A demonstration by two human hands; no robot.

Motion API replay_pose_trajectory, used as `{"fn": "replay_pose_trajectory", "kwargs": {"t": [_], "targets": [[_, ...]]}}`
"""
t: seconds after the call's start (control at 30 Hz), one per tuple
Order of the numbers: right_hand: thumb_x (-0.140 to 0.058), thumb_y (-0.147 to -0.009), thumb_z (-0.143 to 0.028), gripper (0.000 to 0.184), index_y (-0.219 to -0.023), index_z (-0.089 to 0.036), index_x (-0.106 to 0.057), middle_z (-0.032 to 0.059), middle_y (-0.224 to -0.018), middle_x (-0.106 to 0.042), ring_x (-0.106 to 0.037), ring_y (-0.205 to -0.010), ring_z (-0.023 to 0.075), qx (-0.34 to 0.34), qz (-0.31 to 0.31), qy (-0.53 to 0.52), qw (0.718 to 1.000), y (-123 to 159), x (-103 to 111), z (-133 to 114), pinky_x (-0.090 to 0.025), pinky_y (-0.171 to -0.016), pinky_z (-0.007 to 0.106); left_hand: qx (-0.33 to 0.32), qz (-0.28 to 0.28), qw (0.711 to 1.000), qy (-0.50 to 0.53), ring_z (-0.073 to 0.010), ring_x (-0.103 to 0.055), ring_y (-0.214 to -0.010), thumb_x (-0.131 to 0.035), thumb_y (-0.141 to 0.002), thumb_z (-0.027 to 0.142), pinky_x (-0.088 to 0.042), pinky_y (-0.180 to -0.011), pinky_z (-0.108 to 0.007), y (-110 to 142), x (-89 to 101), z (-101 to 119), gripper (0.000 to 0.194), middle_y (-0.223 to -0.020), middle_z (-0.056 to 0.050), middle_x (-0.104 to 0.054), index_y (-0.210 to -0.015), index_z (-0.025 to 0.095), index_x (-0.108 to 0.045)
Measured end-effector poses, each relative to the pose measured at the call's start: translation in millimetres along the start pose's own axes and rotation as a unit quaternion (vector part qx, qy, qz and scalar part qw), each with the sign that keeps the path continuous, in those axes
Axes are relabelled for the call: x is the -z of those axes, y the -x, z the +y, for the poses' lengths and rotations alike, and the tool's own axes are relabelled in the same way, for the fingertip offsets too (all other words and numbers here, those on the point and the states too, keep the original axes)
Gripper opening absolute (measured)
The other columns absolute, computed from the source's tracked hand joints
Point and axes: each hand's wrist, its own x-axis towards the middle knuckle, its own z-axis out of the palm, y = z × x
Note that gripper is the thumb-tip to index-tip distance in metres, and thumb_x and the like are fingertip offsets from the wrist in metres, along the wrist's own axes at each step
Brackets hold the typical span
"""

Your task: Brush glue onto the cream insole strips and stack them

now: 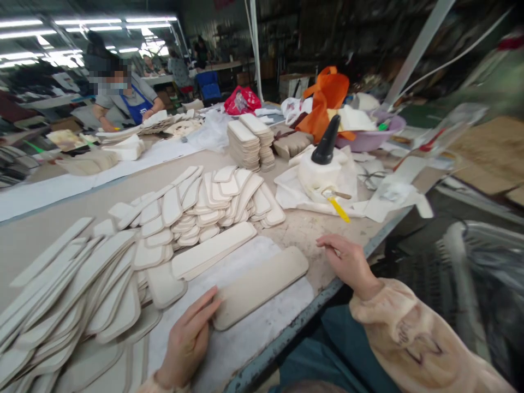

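A long cream padded panel with rounded ends (262, 289) lies flat on a white sheet (286, 311) at the table's front edge. My left hand (190, 333) rests at the panel's left end, fingertips touching its edge, fingers stretched out. Off the panel's right end, my right hand (346, 262) hovers over the bare table with fingers apart and nothing in them. A small stack of similar long panels (215, 248) sits just behind. Beyond my right hand stands a white container with a black cone-shaped top (321, 169). A yellow-handled tool (339, 209) lies beside it.
Heaps of cream pieces (82, 295) spread along the left, with upright stacks (243, 144) farther back. An orange bag (327, 101) and purple basin (368, 134) stand back right. A grey crate (462, 284) is right of the table edge (282, 338). A co-worker (126, 98) works across the table.
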Motion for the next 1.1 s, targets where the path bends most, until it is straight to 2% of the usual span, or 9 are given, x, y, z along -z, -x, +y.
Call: {"fn": "replay_pose_trajectory", "kwargs": {"t": [0.1,0.17,0.23,0.33,0.47,0.57,0.73,0.87,1.1], "targets": [[-0.054,-0.079,-0.024,0.018,-0.095,-0.018,-0.058,0.0046,-0.085,-0.068,-0.066,-0.076,0.0190,-0.175,0.043,0.048,0.982,-3,26,22,-0.054,-0.072,0.035,0.031,-0.038,0.999,-0.018,-0.0239,-0.056,-0.119,-0.052,-0.087,0.023,-0.054,-0.094,-0.037,4,0.3,-1,0.043,-0.134,-0.013,-0.054,-0.129,0.019,-0.050],[-0.059,-0.079,-0.034,0.037,-0.112,-0.017,-0.051,0.0042,-0.085,-0.067,-0.066,-0.071,0.0191,-0.219,0.053,0.076,0.971,-9,41,35,-0.054,-0.067,0.034,0.028,-0.056,0.997,-0.040,-0.0283,-0.055,-0.121,-0.059,-0.083,0.037,-0.054,-0.092,-0.040,6,-3.5,-1,0.060,-0.139,-0.014,-0.050,-0.137,0.018,-0.042],[-0.062,-0.079,-0.039,0.056,-0.128,-0.018,-0.042,0.0035,-0.089,-0.065,-0.064,-0.067,0.0174,-0.194,0.056,0.107,0.974,-18,51,43,-0.053,-0.065,0.033,0.021,-0.057,0.996,-0.060,-0.0297,-0.057,-0.118,-0.064,-0.078,0.045,-0.056,-0.090,-0.041,6,-9.0,-2,0.074,-0.139,-0.014,-0.050,-0.141,0.020,-0.036],[-0.061,-0.082,-0.041,0.067,-0.141,-0.024,-0.034,0.0060,-0.102,-0.060,-0.063,-0.071,0.0173,-0.084,0.008,0.182,0.980,-39,53,50,-0.053,-0.069,0.034,0.027,-0.052,0.995,-0.075,-0.0282,-0.058,-0.116,-0.065,-0.077,0.046,-0.056,-0.090,-0.039,6,-15.7,-4,0.076,-0.138,-0.013,-0.052,-0.143,0.023,-0.033],[-0.052,-0.088,-0.049,0.056,-0.137,-0.024,-0.045,0.0113,-0.107,-0.057,-0.062,-0.083,0.0224,0.039,-0.055,0.271,0.960,-67,47,58,-0.054,-0.069,0.036,0.011,-0.038,0.997,-0.068,-0.0257,-0.061,-0.113,-0.063,-0.080,0.044,-0.056,-0.090,-0.035,6,-16.8,-8,0.071,-0.132,-0.011,-0.057,-0.142,0.024,-0.034],[-0.044,-0.093,-0.046,0.040,-0.121,-0.022,-0.060,0.0109,-0.102,-0.061,-0.063,-0.085,0.0213,0.092,-0.035,0.241,0.966,-84,49,62,-0.055,-0.072,0.034,0.011,-0.036,0.997,-0.061,-0.0253,-0.062,-0.112,-0.063,-0.080,0.045,-0.055,-0.090,-0.034,7,-14.1,-7,0.070,-0.130,-0.011,-0.059,-0.141,0.024,-0.036],[-0.052,-0.090,-0.043,0.033,-0.108,-0.019,-0.065,0.0084,-0.103,-0.066,-0.065,-0.086,0.0190,0.058,0.075,0.041,0.995,-97,66,64,-0.056,-0.079,0.034,0.030,-0.056,0.996,-0.070,-0.0268,-0.060,-0.114,-0.062,-0.079,0.046,-0.055,-0.091,-0.037,4,-10.3,0,0.070,-0.131,-0.013,-0.058,-0.139,0.021,-0.037],[-0.055,-0.087,-0.047,0.038,-0.107,-0.017,-0.066,0.0087,-0.105,-0.067,-0.067,-0.071,0.0159,-0.042,0.049,-0.062,0.996,-97,73,64,-0.059,-0.067,0.031,0.034,-0.057,0.995,-0.070,-0.0265,-0.060,-0.114,-0.062,-0.080,0.046,-0.055,-0.091,-0.038,0,-9.8,3,0.070,-0.132,-0.013,-0.056,-0.140,0.021,-0.037],[-0.058,-0.088,-0.035,0.025,-0.108,-0.021,-0.066,0.0066,-0.105,-0.069,-0.065,-0.092,0.0197,0.146,-0.033,0.083,0.985,-97,84,66,-0.053,-0.083,0.034,0.041,-0.070,0.995,-0.066,-0.0277,-0.057,-0.118,-0.062,-0.080,0.044,-0.053,-0.093,-0.041,6,-13.1,0,0.071,-0.135,-0.013,-0.053,-0.141,0.019,-0.036]]}}
